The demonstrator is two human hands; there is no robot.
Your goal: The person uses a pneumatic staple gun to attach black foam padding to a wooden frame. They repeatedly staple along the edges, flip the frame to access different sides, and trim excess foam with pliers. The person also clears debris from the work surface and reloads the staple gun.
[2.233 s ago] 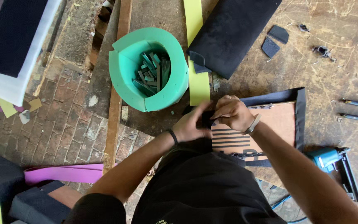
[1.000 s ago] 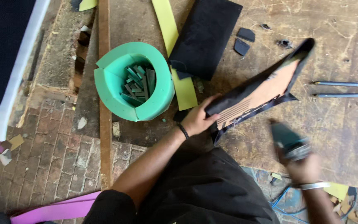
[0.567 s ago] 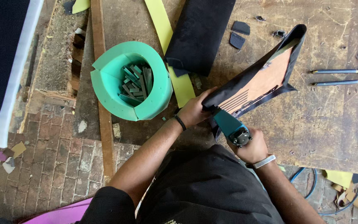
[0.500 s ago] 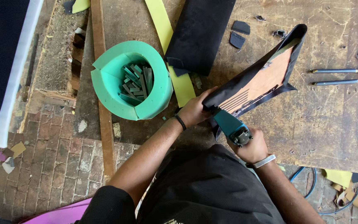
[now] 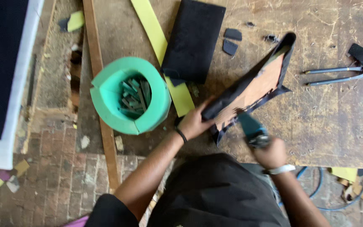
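My left hand [image 5: 195, 122] grips the near end of a wooden panel wrapped in black fabric [image 5: 259, 86], which stands tilted on its edge on the worn wooden workbench [image 5: 328, 122]. My right hand [image 5: 269, 153] holds a teal staple gun [image 5: 251, 128] with its nose against the panel's brown underside near the fabric edge. The hand and tool are blurred.
A green foam ring [image 5: 127, 98] full of foam scraps sits left of my left hand. A yellow foam strip [image 5: 160, 50] and a black foam block [image 5: 194, 40] lie behind it. Pincers [image 5: 341, 75] rest at the right. Small black scraps [image 5: 232, 40] dot the bench. Brick floor lies below left.
The panel went from flat to tilted on edge. My right hand picked up the staple gun from the right and brought it against the panel's underside.
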